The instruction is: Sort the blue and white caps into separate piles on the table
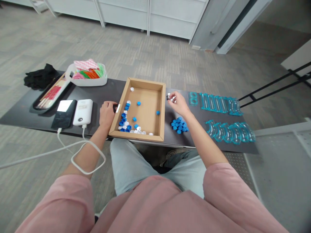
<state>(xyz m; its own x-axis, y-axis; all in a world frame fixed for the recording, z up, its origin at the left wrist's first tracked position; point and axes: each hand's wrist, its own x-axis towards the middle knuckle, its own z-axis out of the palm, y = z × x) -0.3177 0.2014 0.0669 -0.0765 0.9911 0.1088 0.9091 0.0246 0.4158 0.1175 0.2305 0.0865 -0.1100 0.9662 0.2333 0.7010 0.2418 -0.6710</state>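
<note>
A shallow cardboard box [161,111] lies tilted to one side on the dark table, with blue and white hexagonal pieces inside. Most of those pieces crowd its left and near sides; a few lie apart, like a blue piece [138,103]. My left hand [107,113] is curled against the outside of the box's left wall, at a small dark thing I cannot make out. Just beyond the right wall, my right hand [178,103] pinches a small white piece [168,95], partly hidden by the fingertips. A heap of blue pieces [179,125] sits below my right wrist.
Clear teal plastic parts [213,103] and curved teal parts [230,132] lie in rows at right. At left are a phone [63,115], a white power bank [83,111] with a cable, a black tray [40,110], a white basket [86,81] and black cloth [40,77].
</note>
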